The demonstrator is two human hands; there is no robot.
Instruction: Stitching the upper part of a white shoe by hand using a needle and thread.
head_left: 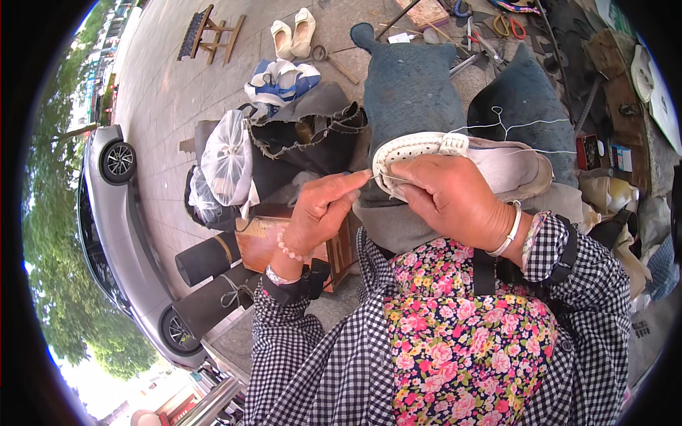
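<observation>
A white slip-on shoe [433, 144] with a perforated upper lies across my lap, its toe to the left and its pale insole showing. My right hand [451, 195] is closed over the near side of the toe, gripping the shoe. Just left of the toe, my left hand [320, 216] pinches a thin strand between thumb and forefinger; whether it is thread or a needle is too small to tell. White thread [501, 126] trails in loose loops from the shoe toward the right, over the dark blue cloth [415, 89] covering my knees.
Beyond my knees lie scissors [517, 28], a hammer-like tool [334, 65] and a pair of cream shoes [293, 34]. To the left stand a black bag [302, 135], a plastic bag [227, 153] and a wooden box [266, 241]. A small folding stool [212, 35] is farther off; a silver car [128, 234] is parked left.
</observation>
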